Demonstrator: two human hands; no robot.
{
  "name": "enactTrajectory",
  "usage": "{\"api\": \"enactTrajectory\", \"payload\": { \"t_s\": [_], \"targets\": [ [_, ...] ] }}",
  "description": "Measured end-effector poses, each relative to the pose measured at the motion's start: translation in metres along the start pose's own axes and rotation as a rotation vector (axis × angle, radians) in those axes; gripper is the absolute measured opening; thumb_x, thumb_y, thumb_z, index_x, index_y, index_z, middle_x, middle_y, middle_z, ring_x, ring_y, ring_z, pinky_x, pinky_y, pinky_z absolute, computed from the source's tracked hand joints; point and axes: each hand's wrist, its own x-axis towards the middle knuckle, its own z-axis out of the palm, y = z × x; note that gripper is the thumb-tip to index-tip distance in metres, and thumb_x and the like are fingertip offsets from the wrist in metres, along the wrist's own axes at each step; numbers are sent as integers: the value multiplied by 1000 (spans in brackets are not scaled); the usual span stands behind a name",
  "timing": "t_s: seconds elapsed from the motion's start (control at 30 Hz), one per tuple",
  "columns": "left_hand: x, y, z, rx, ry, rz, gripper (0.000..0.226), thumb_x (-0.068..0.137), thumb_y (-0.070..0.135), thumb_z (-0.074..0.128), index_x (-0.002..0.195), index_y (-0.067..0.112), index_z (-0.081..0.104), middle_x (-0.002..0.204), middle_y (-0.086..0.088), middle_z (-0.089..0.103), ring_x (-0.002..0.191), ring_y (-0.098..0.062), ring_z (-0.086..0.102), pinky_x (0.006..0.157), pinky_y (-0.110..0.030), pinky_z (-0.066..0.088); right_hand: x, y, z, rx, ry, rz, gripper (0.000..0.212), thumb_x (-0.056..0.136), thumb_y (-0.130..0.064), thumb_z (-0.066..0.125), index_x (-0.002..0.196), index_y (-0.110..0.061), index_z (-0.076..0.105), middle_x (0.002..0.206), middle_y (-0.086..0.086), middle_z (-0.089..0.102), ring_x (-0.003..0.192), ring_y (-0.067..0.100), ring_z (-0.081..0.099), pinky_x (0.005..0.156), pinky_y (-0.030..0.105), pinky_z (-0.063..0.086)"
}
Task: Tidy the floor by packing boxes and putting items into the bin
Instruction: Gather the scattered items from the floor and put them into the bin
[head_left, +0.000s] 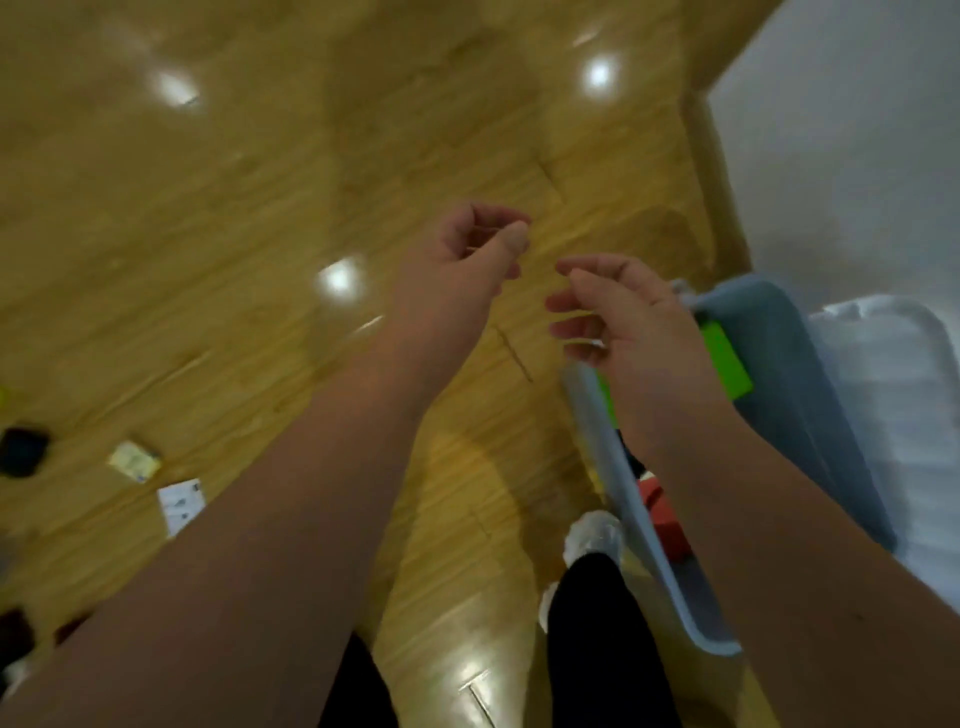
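Left hand (462, 260) fingers curled, thumb on forefinger, can't tell if pinching anything, right hand (623, 322) fingers loosely bent, empty, over the blue-grey bin (789, 353), glossy wood floor (260, 208) left of bin, yellow box (134, 461) and white box (181, 501) well left of it.

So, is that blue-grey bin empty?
No, not empty: the bin holds a green item and a red block.
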Motion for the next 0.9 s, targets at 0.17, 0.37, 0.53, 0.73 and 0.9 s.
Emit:
{"api": "enactTrajectory", "payload": {
  "t_s": [0.17, 0.37, 0.53, 0.73, 0.9],
  "targets": [
    [-48, 13, -223, 73, 213, 51, 14, 95, 13, 59, 90, 25, 63, 93, -5, 66, 80, -15, 62, 69, -20, 47, -39, -1, 190, -130, -246, 21, 14, 96, -18, 56, 90, -26, 67, 73, -10, 67, 69, 8, 58, 66, 24, 43],
    [-148, -3, -467, 171, 495, -12, 16, 95, 16, 59, 90, 31, 63, 95, -5, 68, 80, -11, 62, 68, -17, 47, -110, 33, 417, -250, -508, 107, 13, 95, -15, 57, 89, -23, 66, 72, -8, 66, 63, 8, 57, 61, 22, 42],
    [-233, -26, -582, 88, 721, -115, 14, 95, 20, 60, 90, 33, 65, 96, 1, 69, 82, -7, 63, 68, -16, 48, -173, 60, 545, -357, -655, 162, 12, 94, -16, 58, 92, -23, 68, 80, -3, 68, 70, 13, 60, 66, 26, 46],
    [-280, -65, -636, -107, 950, -240, 13, 94, 23, 59, 90, 33, 67, 95, 2, 70, 84, -10, 65, 79, -32, 51, -186, 94, 625, -551, -787, 233, 7, 92, -19, 62, 93, -21, 69, 78, -4, 70, 67, 12, 61, 69, 29, 48],
    [-290, -96, -659, -244, 1122, -330, 14, 95, 22, 58, 89, 31, 67, 92, 9, 71, 81, -7, 65, 76, -27, 52, -172, 121, 684, -710, -831, 301, 3, 90, -24, 65, 89, -22, 67, 80, -2, 71, 68, 14, 62, 66, 29, 48]
  ]
}}
